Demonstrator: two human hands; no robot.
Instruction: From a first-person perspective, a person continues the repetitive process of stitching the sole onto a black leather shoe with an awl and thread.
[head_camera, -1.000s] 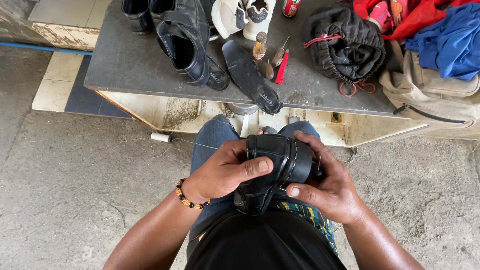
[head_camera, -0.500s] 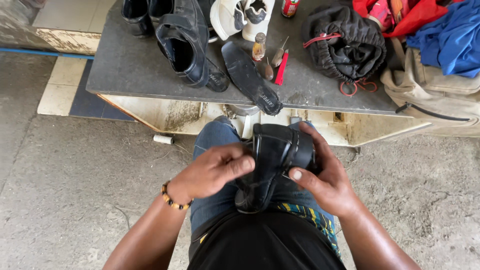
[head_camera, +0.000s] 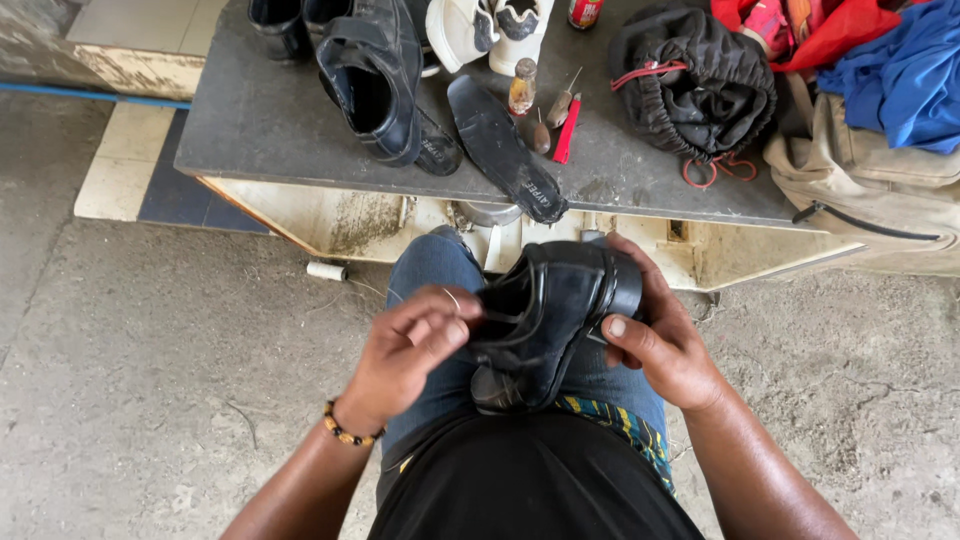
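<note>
A black leather shoe (head_camera: 545, 325) rests on my lap over blue jeans. My right hand (head_camera: 660, 340) grips its toe end, thumb on top. At the shoe's open side my left hand (head_camera: 410, 345) pinches a thin curved needle (head_camera: 452, 297) between its fingertips. A beaded bracelet circles my left wrist.
A dark slab bench (head_camera: 270, 130) stands ahead with a black boot (head_camera: 375, 80), a loose black insole (head_camera: 505, 145), a small bottle (head_camera: 521, 85), a red-handled tool (head_camera: 565, 135), white shoes (head_camera: 485, 30) and a black bag (head_camera: 695, 85). A tan bag (head_camera: 870, 190) and blue cloth lie right. A thread spool (head_camera: 325, 270) lies on the concrete floor.
My left hand has come off the top of the shoe and moved to its open side, fingertips now pinched on the needle. The shoe has turned slightly in my right hand.
</note>
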